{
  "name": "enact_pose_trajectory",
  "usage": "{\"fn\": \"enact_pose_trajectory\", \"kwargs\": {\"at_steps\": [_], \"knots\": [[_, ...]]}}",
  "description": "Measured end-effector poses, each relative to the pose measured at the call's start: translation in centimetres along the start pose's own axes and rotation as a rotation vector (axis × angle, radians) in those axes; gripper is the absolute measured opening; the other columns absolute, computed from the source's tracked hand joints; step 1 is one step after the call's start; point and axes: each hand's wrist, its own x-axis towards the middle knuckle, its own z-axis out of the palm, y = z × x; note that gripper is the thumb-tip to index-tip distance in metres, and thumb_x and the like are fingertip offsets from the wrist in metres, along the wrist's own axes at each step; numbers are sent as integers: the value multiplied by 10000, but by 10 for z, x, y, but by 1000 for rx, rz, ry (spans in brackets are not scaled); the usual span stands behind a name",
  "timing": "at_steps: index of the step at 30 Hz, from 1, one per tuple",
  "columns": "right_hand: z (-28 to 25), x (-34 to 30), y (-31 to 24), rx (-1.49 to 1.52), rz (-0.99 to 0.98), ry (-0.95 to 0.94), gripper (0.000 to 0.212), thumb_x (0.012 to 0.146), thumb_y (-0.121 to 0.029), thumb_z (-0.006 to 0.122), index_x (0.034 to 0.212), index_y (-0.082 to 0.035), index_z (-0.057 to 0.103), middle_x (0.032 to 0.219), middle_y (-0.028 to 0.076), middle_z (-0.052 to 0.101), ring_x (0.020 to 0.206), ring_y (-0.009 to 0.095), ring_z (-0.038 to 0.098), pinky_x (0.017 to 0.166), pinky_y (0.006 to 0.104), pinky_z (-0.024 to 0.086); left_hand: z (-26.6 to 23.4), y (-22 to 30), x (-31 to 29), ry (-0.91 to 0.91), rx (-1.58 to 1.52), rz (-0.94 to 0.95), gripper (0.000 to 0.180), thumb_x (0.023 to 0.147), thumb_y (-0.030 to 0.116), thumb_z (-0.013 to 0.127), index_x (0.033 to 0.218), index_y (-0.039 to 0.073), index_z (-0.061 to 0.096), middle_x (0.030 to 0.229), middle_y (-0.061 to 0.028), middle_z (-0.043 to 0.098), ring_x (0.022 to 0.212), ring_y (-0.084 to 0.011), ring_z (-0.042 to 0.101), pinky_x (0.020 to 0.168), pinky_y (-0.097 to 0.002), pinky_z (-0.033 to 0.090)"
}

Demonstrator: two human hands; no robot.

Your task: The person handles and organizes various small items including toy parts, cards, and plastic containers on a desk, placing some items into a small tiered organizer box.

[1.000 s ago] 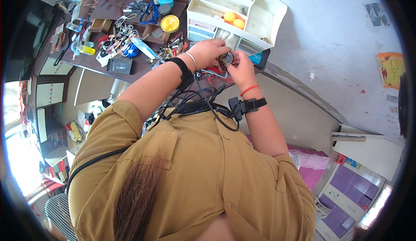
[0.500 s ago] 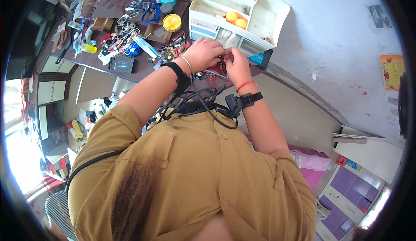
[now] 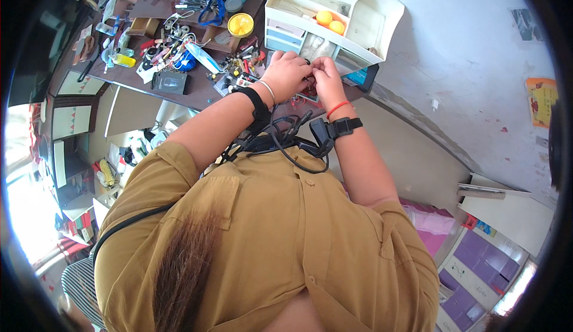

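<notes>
My left hand [image 3: 286, 75] and my right hand [image 3: 326, 76] meet at the front of the dark table, fingers bent inward. Both are closed around something small and dark between the fingertips, too small and too covered to name. Right in front of them stands a white drawer organizer [image 3: 285, 28] with a whitish thing [image 3: 317, 46] in its middle opening. Below the fingers, part of a red item [image 3: 310, 97] shows at the table's edge. Left of my left hand lies a pile of small loose items [image 3: 243, 63], red, yellow and black.
Two orange balls [image 3: 330, 22] sit in the organizer's upper tray. Farther left are a yellow round tub [image 3: 240, 25], a blue-and-white packet [image 3: 204, 57], a black box [image 3: 170, 82] and a yellow bottle [image 3: 123, 60]. Black cables [image 3: 286, 132] hang between my forearms and the table.
The whole view has shifted slightly, so the table and organizer appear a little farther right and lower. Both hands stay together, fingers still pinched, with only small finger movement.
</notes>
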Motion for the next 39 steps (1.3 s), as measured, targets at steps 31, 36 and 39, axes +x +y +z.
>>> {"fn": "enact_pose_trajectory", "kwargs": {"at_steps": [31,36,39], "knots": [[-25,-31,-35,-954,-471,-391,80,718,-110,687,785,-65,684,784,95,654,821,300,591,744,401,473,-25,-36,-32,-288,-139,187,194,818,323,653,791,131,660,742,-32,601,795,-252,593,765,-387,428],[-23,-33,-44,-909,-517,-206,64,710,-85,686,762,-54,666,755,102,645,812,306,589,734,405,472,-26,-31,-24,-141,-66,190,130,805,269,652,829,141,642,800,-11,609,863,-223,583,792,-377,421],[-22,-32,-42,-974,-591,-180,46,698,-71,685,732,-62,654,723,102,634,781,304,588,702,412,471,-21,-27,-17,-137,-36,227,108,773,261,659,796,155,653,850,8,605,908,-201,564,806,-369,415]]}}
